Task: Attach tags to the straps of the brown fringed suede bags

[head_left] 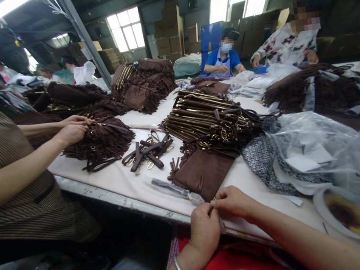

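My left hand (206, 228), with a silver bangle at its wrist, is closed at the table's near edge. My right hand (234, 202) meets it from the right, thumb and fingers pinched at the near corner of a brown suede-like pouch (206, 171). A tiny glint of metal shows by the fingertips; what my left fingers grip is hidden. The pouch lies flat, its far end under a stack of brown bags with gold zips (202, 114). Left of it lie a clear-wrapped dark strip (170, 186) and several brown straps with gold clasps (147, 151).
At the left, a co-worker's hands (75, 129) work on a fringed brown bag (104, 140). A tape roll (320, 205), clear plastic bag (339, 131) and patterned fabric (263, 159) lie at the right. More fringed bags (150, 83) and people are beyond.
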A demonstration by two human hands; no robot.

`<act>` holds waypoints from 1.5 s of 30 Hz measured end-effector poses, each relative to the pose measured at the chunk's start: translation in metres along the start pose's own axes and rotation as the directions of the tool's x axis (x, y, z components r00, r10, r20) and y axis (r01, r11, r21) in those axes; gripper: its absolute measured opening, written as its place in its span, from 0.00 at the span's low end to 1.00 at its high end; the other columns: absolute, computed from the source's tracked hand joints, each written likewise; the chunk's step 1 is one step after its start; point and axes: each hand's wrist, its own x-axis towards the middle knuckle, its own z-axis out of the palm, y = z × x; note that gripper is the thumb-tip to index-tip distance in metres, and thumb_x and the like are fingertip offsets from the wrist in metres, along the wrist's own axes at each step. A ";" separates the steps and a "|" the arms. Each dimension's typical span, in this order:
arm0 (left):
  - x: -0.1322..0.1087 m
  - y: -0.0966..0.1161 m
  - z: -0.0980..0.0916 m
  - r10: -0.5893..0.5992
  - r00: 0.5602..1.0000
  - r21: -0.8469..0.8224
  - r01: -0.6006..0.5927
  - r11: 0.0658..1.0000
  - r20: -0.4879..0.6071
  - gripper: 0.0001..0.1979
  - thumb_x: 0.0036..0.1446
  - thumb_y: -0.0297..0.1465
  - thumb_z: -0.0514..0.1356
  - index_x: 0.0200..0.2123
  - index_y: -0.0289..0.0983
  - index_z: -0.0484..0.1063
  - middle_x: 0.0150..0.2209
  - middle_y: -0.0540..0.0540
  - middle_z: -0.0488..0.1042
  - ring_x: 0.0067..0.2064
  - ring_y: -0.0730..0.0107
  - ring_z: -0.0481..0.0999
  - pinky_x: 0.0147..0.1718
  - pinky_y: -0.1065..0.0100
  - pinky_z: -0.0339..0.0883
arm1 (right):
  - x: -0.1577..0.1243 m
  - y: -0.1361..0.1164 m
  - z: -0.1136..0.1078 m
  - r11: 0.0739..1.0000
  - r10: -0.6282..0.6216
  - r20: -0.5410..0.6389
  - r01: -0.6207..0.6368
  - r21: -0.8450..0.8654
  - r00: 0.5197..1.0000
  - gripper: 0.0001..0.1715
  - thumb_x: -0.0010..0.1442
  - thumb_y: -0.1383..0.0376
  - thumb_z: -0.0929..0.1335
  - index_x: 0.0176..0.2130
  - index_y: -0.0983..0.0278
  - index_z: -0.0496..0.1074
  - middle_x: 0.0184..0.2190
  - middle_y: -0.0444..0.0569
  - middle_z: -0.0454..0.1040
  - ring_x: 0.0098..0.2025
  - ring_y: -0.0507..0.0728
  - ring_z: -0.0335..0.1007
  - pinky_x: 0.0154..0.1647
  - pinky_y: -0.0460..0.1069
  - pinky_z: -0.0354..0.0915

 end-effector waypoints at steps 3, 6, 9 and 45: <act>0.001 0.000 0.002 -0.005 1.000 0.044 0.006 0.999 -0.027 0.10 0.56 0.30 0.55 0.26 0.37 0.73 0.27 0.45 0.76 0.32 0.65 0.73 0.32 0.68 0.60 | 0.000 0.002 0.005 0.997 -0.012 -0.071 0.017 0.069 0.997 0.09 0.44 0.62 0.71 0.21 0.66 0.71 0.17 0.41 0.66 0.22 0.48 0.56 0.21 0.44 0.50; 0.004 0.001 0.002 -0.129 0.992 -0.048 0.129 0.990 0.010 0.08 0.54 0.31 0.57 0.26 0.35 0.72 0.26 0.45 0.75 0.30 0.65 0.73 0.30 0.68 0.61 | -0.001 0.004 0.009 0.972 0.009 -0.047 0.002 0.233 0.999 0.11 0.43 0.61 0.71 0.21 0.65 0.68 0.15 0.39 0.64 0.19 0.47 0.55 0.20 0.44 0.50; 0.008 0.002 0.002 -0.305 0.940 -0.312 0.338 0.888 0.151 0.06 0.51 0.32 0.59 0.30 0.35 0.70 0.26 0.47 0.74 0.27 0.66 0.73 0.27 0.68 0.63 | -0.001 0.006 0.010 0.920 0.039 0.071 -0.064 0.387 0.997 0.17 0.42 0.55 0.73 0.22 0.63 0.66 0.13 0.38 0.64 0.15 0.48 0.57 0.17 0.44 0.52; 0.004 0.009 -0.003 -0.333 0.755 -0.721 0.648 0.245 0.565 0.11 0.58 0.36 0.59 0.33 0.34 0.65 0.20 0.59 0.53 0.16 0.86 0.44 0.14 0.80 0.35 | -0.009 0.018 -0.010 0.891 -0.074 0.242 -0.045 0.451 0.967 0.24 0.52 0.48 0.72 0.29 0.68 0.72 0.19 0.38 0.62 0.17 0.44 0.46 0.17 0.43 0.43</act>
